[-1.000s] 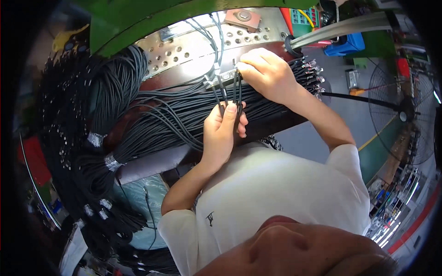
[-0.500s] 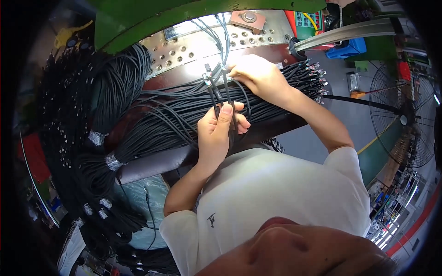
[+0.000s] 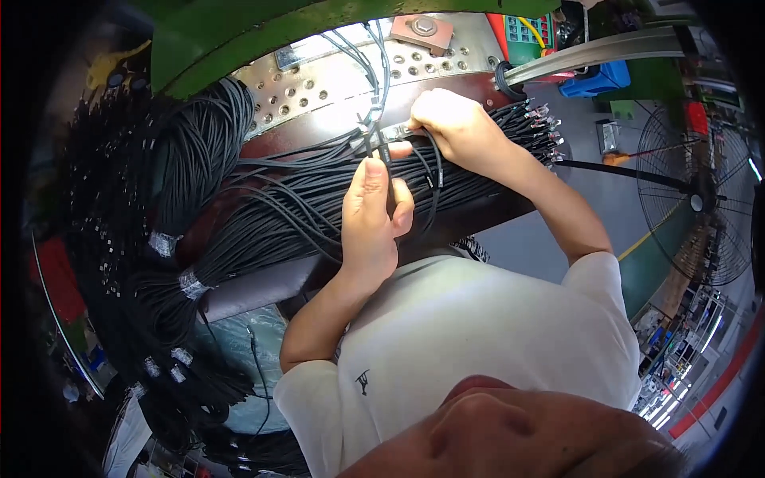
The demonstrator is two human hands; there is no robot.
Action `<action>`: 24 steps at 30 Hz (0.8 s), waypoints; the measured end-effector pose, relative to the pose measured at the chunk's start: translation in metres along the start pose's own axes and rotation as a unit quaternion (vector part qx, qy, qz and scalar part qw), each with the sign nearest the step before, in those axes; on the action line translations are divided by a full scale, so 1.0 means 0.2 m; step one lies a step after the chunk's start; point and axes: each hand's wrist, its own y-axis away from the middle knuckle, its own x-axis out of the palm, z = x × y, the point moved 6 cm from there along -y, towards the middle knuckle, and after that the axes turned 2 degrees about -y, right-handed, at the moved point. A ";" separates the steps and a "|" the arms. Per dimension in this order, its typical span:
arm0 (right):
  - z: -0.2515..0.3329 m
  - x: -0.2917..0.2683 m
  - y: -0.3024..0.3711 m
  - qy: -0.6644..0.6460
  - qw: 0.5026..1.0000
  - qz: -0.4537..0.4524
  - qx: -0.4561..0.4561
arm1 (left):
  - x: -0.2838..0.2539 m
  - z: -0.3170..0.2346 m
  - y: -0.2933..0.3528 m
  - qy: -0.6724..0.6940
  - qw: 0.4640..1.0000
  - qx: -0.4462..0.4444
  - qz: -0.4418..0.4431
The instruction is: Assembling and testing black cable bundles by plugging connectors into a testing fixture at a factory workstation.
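My left hand (image 3: pixel 370 207) is closed around thin black cables (image 3: pixel 383 151), thumb upright, with their upper ends crossing just above the fingertips. To its upper right, my right hand (image 3: pixel 460 131) has thumb and forefinger pinched together. A small silvery piece (image 3: pixel 392 132) lies at those fingertips, and a black cable curves down from beneath the hand. The exact shape of the piece is lost in the lamp's glare. Below both hands a thick bundle of black cables (image 3: pixel 319 187) lies across the dark red bench edge, with metal plugs (image 3: pixel 550 131) at its right end.
Behind the hands is a perforated metal plate (image 3: pixel 299 92) with a bolted block (image 3: pixel 422 33), under a green machine frame (image 3: pixel 335 36). Coiled cables (image 3: pixel 199 135) and hanging cables (image 3: pixel 103 207) crowd the left. A fan (image 3: pixel 693 199) stands right, near a blue bin (image 3: pixel 598 80).
My left hand has shifted slightly upward, its thumb pointing higher and the cable ends closer together. My right hand has moved a little to the right.
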 end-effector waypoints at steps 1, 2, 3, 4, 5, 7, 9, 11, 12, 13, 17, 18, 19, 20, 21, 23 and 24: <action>-0.01 0.00 -0.01 0.000 1.000 0.000 0.000 | 0.00 0.00 -0.01 0.000 1.000 0.000 0.000; -0.01 0.02 -0.02 -0.001 1.000 0.009 -0.026 | -0.02 0.01 -0.01 -0.015 1.000 -0.009 -0.001; 0.00 0.03 -0.02 -0.002 0.999 0.019 -0.051 | -0.02 0.02 -0.01 -0.030 0.999 -0.018 -0.002; 0.02 0.02 -0.04 0.009 0.998 0.030 -0.062 | -0.02 0.03 -0.01 -0.019 1.000 -0.017 -0.009; 0.01 0.03 -0.03 0.010 0.998 0.029 -0.060 | -0.02 0.03 -0.01 -0.019 1.000 -0.019 -0.008; -0.01 0.03 -0.03 -0.004 0.999 0.029 -0.040 | -0.02 0.04 -0.01 -0.018 0.999 -0.024 -0.021; 0.00 0.03 -0.05 -0.006 0.999 0.022 -0.039 | -0.03 0.05 0.00 -0.015 0.999 -0.025 -0.017; 0.00 0.03 -0.04 -0.008 0.999 0.016 -0.036 | -0.03 0.05 -0.01 -0.010 1.000 -0.017 -0.010; 0.01 0.02 -0.02 -0.012 0.999 0.013 -0.039 | -0.03 0.05 -0.01 -0.009 1.000 -0.017 -0.010; 0.01 0.02 -0.01 -0.016 0.999 0.009 -0.042 | -0.03 0.05 -0.01 -0.012 1.000 -0.023 -0.011; -0.03 0.03 -0.02 -0.068 0.997 0.027 -0.002 | -0.04 0.06 -0.01 -0.024 0.999 -0.024 -0.004; -0.04 0.04 -0.02 -0.075 0.997 0.032 0.002 | -0.04 0.05 -0.01 -0.024 0.999 -0.024 -0.004; -0.05 0.04 -0.02 -0.075 0.997 0.032 0.002 | -0.05 0.05 -0.01 -0.020 0.999 -0.029 -0.006; -0.04 0.03 -0.01 -0.066 0.997 0.028 -0.012 | -0.05 0.05 0.00 -0.016 0.999 -0.034 -0.009; -0.03 0.03 0.01 -0.058 0.998 0.026 -0.027 | -0.05 0.06 0.00 -0.011 0.999 -0.039 -0.014; -0.01 0.03 0.00 -0.048 0.998 0.037 -0.020 | -0.05 0.06 0.00 -0.014 0.999 -0.041 -0.013; 0.00 0.03 -0.01 -0.012 0.999 0.037 -0.033 | -0.04 0.06 -0.01 -0.018 0.999 -0.041 -0.006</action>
